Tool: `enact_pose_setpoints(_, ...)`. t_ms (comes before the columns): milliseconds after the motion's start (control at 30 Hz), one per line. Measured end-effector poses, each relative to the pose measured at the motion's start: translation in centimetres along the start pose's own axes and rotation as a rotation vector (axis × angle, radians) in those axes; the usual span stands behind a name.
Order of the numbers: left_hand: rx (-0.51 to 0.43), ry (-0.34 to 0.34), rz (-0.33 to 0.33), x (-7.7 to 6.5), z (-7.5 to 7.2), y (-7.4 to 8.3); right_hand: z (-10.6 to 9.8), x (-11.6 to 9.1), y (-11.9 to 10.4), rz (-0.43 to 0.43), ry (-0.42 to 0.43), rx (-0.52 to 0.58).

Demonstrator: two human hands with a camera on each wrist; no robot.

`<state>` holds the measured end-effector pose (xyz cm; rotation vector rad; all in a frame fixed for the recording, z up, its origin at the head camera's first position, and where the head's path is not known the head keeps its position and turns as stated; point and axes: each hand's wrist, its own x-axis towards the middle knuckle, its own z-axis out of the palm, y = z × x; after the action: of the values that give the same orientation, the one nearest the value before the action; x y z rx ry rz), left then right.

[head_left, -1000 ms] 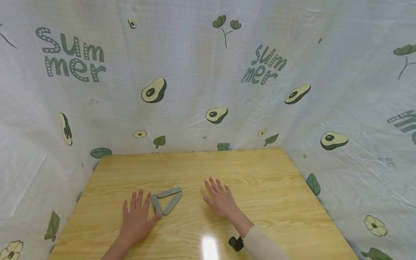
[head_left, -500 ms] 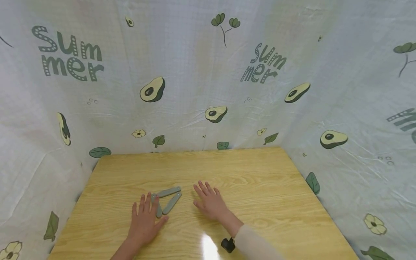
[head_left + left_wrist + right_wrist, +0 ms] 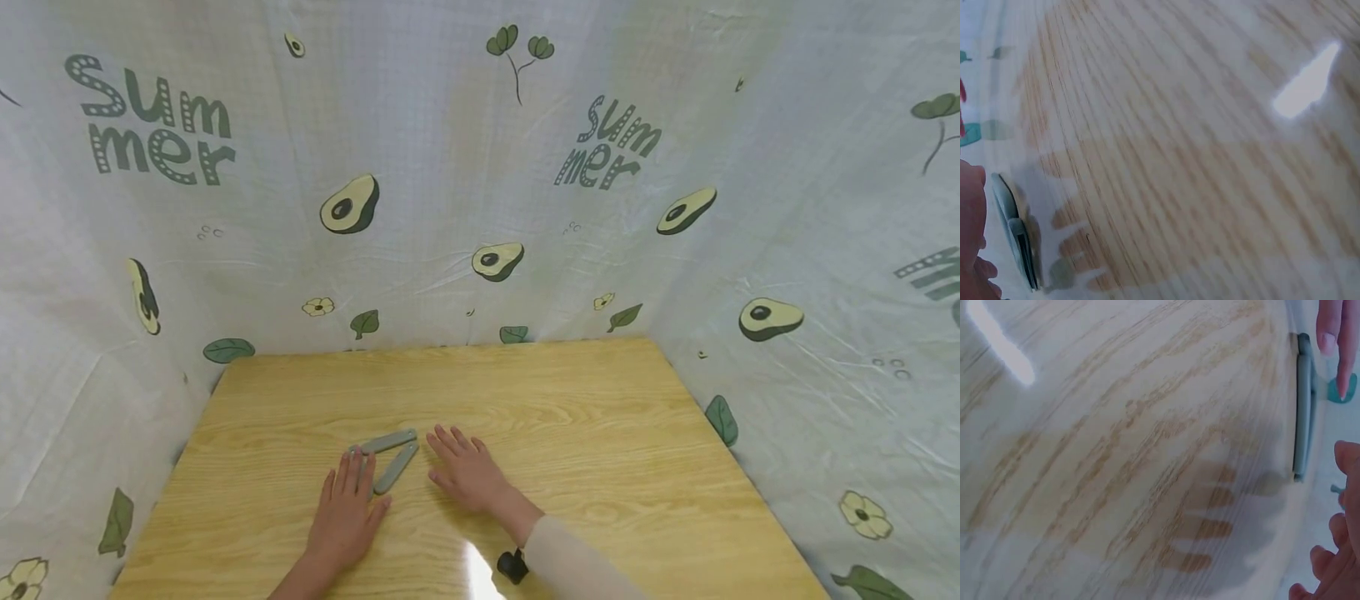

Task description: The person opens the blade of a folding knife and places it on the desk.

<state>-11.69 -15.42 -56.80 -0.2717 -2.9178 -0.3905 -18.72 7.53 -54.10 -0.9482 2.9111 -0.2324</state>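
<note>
Three slim grey bars with rounded ends, much like bag sealing clips, lie on the wooden table (image 3: 645, 467) in a rough triangle. The back bar (image 3: 388, 442) and the right-hand bar (image 3: 396, 468) show fully in the head view. My left hand (image 3: 347, 512), fingers straight and palm down, covers most of the left-hand bar in that view. My right hand (image 3: 471, 473) spreads its fingers just right of the triangle, holding nothing. From the right wrist camera, a long bar (image 3: 1302, 419) appears beside the fingers; the left wrist view shows another bar edge-on (image 3: 1015, 231).
A white curtain (image 3: 420, 150) printed with avocados, leaves and "summer" surrounds the table at the back and both sides. A small black device (image 3: 512, 566) sits at the right wrist. Bright glare (image 3: 480, 571) shines near the front of the table.
My left hand has slid right, now over the left-hand bar. My right hand has moved left and slightly toward me, closer to the bars. The bars have stayed in place.
</note>
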Motion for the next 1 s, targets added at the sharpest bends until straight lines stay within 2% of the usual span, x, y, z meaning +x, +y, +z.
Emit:
enact_pose_setpoints(100,0.009,-0.001,0.011,-0.1,0.1,0.3,0.3,0.4,-0.4,-0.011,-0.016,-0.015)
enact_pose_setpoints(233,0.027,-0.021,0.036,0.0,0.3,0.6,0.7,0.8,-0.9,-0.030,-0.034,0.018)
enact_pose_setpoints(433,0.047,-0.052,0.047,0.0,0.5,1.1,1.7,1.3,-1.8,-0.119,-0.030,0.079)
enact_pose_setpoints(567,0.071,-0.058,0.054,0.0,0.9,1.2,2.6,1.6,-2.1,-0.153,-0.019,0.038)
enact_pose_setpoints(767,0.055,-0.059,0.049,-0.2,1.3,0.9,3.3,1.8,-2.3,-0.152,-0.023,-0.038)
enact_pose_setpoints(1000,0.037,-0.085,0.036,-0.1,1.2,0.8,3.0,1.7,-2.4,-0.123,-0.047,-0.052)
